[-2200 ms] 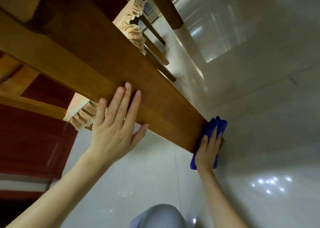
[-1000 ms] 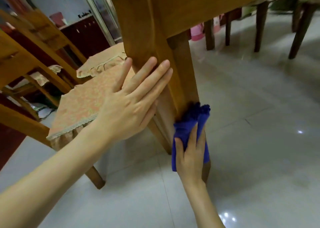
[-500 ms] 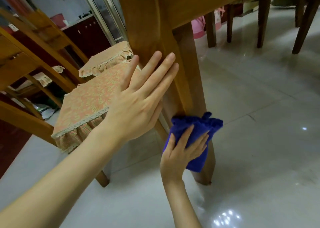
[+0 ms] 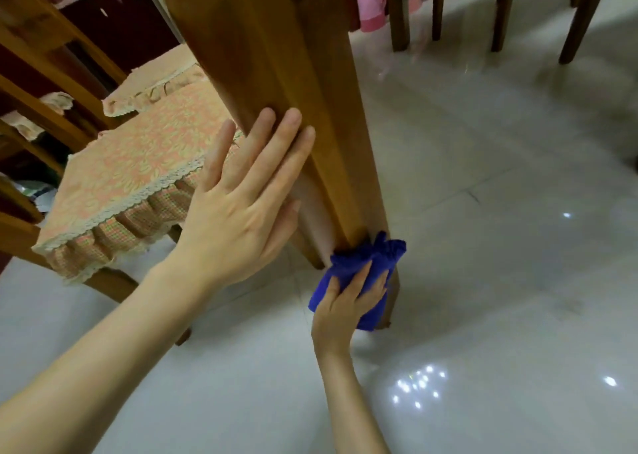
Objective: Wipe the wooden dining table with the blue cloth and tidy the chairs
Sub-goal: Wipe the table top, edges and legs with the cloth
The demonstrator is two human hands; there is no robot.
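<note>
Left hand (image 4: 238,218) is resting flat against the thick brown wooden table leg (image 4: 293,73), fingers straight and holding nothing, same as half a second ago. Right hand (image 4: 348,301) is gripping the bunched blue cloth (image 4: 374,255), fingers curled over it, pressing it onto the lower part of the leg. The cloth is now sitting nearer the foot of the leg than before, just above the glossy white tiled floor (image 4: 500,263). A wooden chair with a peach floral frilled seat cover (image 4: 138,174) is standing just left of the leg. More dark chair legs (image 4: 400,15) and a pink item (image 4: 369,1) are showing far behind.
</note>
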